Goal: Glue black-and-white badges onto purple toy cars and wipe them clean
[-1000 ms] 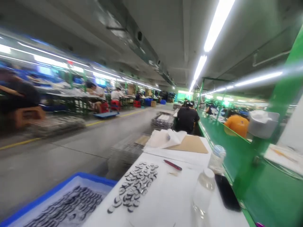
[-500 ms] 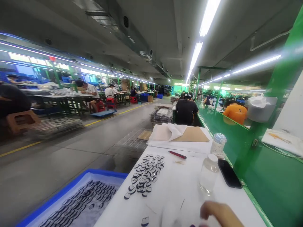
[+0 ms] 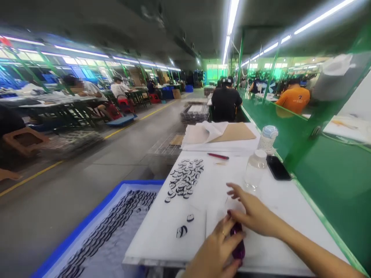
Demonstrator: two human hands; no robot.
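My left hand (image 3: 216, 249) comes in from the bottom edge, its fingers curled over a glossy dark purple elongated object (image 3: 239, 247) whose kind I cannot make out. My right hand (image 3: 255, 214) reaches in from the right with fingers spread. Its thumb lies by the upper end of the purple object, close to my left fingertips. Left of the hands, several small black-and-white oval pieces (image 3: 185, 177) lie in a loose pile on the white tabletop (image 3: 162, 235). Nearer to me are a single such piece (image 3: 190, 217) and a small striped bit (image 3: 182, 231).
Beyond the hands stand a clear bottle (image 3: 255, 170) and a blue-capped bottle (image 3: 268, 139), beside a black phone (image 3: 278, 168). A red cutter (image 3: 218, 156) lies farther up. Left, below the table, is a blue-rimmed tray (image 3: 116, 193) of similar pieces. A green partition (image 3: 327, 185) borders the right.
The view has tilted down and shifted. Both hands now show over the near tabletop, with the purple object in my left; before, only a blurred hand showed at the bottom right.
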